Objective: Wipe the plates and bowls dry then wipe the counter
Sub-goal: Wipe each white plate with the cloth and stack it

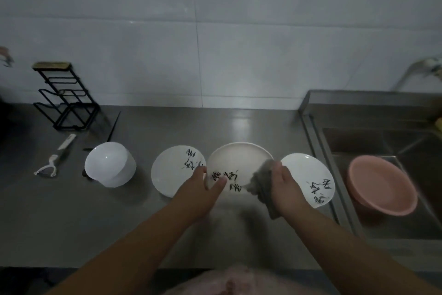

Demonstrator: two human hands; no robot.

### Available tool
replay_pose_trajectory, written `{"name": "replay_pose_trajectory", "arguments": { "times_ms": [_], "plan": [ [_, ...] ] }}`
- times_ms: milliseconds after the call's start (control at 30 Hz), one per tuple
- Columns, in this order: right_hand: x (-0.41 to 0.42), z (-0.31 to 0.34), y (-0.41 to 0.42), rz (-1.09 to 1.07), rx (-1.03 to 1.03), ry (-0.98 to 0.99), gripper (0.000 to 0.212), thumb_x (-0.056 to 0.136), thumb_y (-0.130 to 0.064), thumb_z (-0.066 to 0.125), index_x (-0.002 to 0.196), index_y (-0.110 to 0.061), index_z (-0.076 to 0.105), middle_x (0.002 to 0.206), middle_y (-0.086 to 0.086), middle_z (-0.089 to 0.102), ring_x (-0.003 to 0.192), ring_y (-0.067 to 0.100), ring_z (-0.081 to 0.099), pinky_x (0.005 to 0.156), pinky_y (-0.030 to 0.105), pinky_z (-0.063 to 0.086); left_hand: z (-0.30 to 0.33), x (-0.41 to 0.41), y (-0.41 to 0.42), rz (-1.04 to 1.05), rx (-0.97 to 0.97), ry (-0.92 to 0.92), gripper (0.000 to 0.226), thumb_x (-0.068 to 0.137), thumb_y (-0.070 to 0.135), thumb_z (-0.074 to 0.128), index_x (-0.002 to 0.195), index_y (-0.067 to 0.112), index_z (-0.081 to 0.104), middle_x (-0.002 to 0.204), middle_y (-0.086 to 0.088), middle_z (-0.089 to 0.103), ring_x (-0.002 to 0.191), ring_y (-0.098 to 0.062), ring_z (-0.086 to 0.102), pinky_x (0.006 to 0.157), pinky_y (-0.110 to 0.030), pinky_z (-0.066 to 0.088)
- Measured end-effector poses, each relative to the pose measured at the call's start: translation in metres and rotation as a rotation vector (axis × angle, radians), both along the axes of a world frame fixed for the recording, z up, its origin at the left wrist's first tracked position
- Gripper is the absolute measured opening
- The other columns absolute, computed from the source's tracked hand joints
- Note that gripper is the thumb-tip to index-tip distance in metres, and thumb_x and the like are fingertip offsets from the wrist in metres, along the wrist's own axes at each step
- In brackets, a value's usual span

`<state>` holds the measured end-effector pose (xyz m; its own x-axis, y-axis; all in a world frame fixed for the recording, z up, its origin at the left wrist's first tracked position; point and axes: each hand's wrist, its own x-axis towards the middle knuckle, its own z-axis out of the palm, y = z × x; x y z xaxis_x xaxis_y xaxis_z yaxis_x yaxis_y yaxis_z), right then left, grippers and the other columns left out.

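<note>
My left hand (202, 186) grips the left rim of a white plate with black brush marks (235, 159), held tilted above the steel counter (167, 218). Against that plate's right edge my right hand (285, 186) holds a grey cloth (259, 181). A second white plate (171, 170) lies flat on the counter to the left, partly behind my left hand. To the right, a third plate (306, 175) lies by the sink edge. White bowls (110, 164) stand stacked further left.
A pink basin (382, 184) sits in the steel sink (373, 141) at the right. A black wire rack (65, 98) stands at the back left, with a white peeler (47, 168) and a knife (65, 145) in front of it. A tiled wall runs behind.
</note>
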<state>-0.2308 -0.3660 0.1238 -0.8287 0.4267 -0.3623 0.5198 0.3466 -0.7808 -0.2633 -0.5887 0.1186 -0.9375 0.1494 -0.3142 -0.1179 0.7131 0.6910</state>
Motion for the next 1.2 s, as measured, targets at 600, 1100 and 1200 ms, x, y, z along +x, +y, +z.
{"name": "replay_pose_trajectory", "arguments": {
  "times_ms": [600, 1100, 1200],
  "plan": [
    [-0.035, 0.093, -0.02, 0.149, 0.423, 0.293, 0.032, 0.096, -0.045, 0.061, 0.124, -0.031, 0.055, 0.085, -0.012, 0.073, 0.075, -0.004, 0.067, 0.079, 0.031, 0.055, 0.098, -0.07, -0.035, 0.339, 1.313, -0.299, 0.046, 0.092, -0.012, 0.054, 0.13, 0.014, 0.059, 0.122, -0.011, 0.072, 0.102, -0.029, 0.073, 0.073, -0.044, 0.063],
    [-0.052, 0.118, -0.092, 0.542, 0.911, 0.498, 0.098, 0.098, -0.077, 0.009, 0.163, -0.004, -0.002, 0.172, 0.014, -0.01, 0.156, 0.03, -0.023, 0.128, 0.054, 0.001, 0.121, -0.06, -0.057, 0.056, 1.303, -0.28, 0.057, 0.08, 0.001, 0.063, 0.133, 0.019, 0.055, 0.123, -0.013, 0.071, 0.11, -0.035, 0.07, 0.081, -0.052, 0.062],
    [-0.043, 0.123, -0.11, 0.693, 0.893, 0.604, 0.096, 0.101, -0.072, 0.021, 0.163, -0.001, 0.001, 0.171, 0.017, -0.012, 0.158, 0.03, -0.015, 0.128, 0.054, 0.008, 0.128, -0.064, -0.059, 0.051, 1.34, -0.262, 0.056, 0.084, -0.001, 0.068, 0.136, 0.016, 0.054, 0.124, -0.018, 0.07, 0.106, -0.036, 0.071, 0.073, -0.047, 0.063]
  ]
}}
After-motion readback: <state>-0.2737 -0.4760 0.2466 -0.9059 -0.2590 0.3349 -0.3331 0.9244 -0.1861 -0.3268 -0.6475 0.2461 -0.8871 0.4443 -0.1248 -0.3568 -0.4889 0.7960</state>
